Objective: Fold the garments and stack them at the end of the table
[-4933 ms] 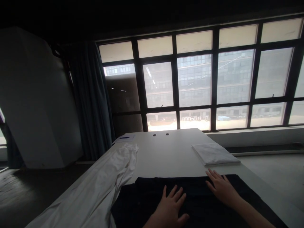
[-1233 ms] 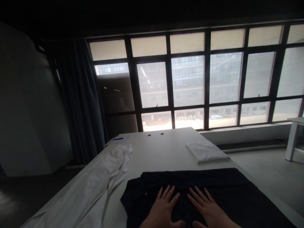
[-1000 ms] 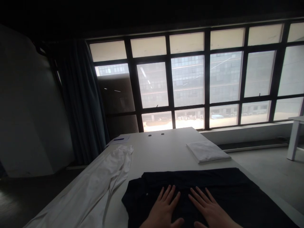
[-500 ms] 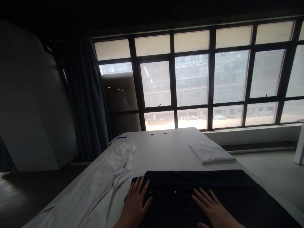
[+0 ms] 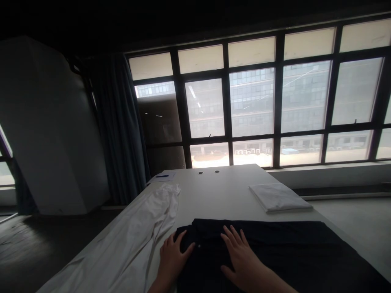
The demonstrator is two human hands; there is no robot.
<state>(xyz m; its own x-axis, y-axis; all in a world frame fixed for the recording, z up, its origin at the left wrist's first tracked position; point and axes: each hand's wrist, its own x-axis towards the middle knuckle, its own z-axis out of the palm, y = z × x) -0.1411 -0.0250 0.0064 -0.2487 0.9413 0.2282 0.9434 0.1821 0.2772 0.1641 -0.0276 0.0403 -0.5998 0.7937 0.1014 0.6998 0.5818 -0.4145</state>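
A dark garment (image 5: 284,248) with small pale buttons lies spread on the near part of the white table (image 5: 214,195). My left hand (image 5: 174,256) rests at its left edge, fingers slightly bent and thumb apart, touching the cloth. Farther right, my right hand (image 5: 241,254) lies on the garment with its fingers spread, palm down. One pale button shows between the two hands. Neither hand visibly grips the fabric. Along the left side of the table, a rumpled white garment (image 5: 122,240) lies next to my left hand.
A folded white cloth (image 5: 279,197) sits near the table's right edge. At the far left corner is a paper with a blue pen (image 5: 162,176). Two round cable holes mark the far end. Beyond stand windows and a dark blue curtain (image 5: 119,130).
My right hand has moved left and away from me across the dark garment, now covering where a second button showed. My left hand's fingers are more bent. The view has turned slightly left.
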